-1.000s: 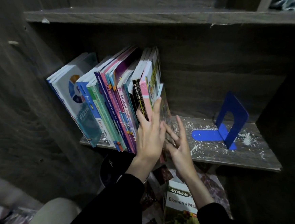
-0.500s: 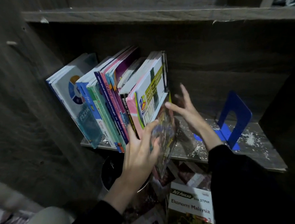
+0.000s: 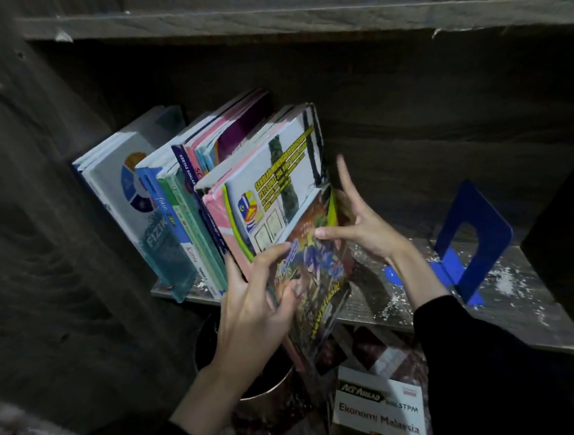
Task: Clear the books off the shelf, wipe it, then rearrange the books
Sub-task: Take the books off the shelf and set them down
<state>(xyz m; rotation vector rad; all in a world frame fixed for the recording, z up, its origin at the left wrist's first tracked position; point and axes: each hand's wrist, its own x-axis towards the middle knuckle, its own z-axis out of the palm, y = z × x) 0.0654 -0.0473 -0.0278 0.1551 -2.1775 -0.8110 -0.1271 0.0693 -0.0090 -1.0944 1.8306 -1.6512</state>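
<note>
I am looking at a dusty wooden shelf. Books are leaning at its 9 o'clock end. The front bundle, faced by a colourful book, is poking out over the shelf's front edge. I am judging it best drawn out as one squeezed stack, supported underneath. Its long axis is running roughly 12 to 6 o'clock, cover facing me. The left hand is gripping its lower edge. The right hand is pinching its 3 o'clock side. A blue bookend is standing at 3 o'clock.

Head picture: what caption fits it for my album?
Left hand and right hand grip leaning books on a dusty shelf.
</note>
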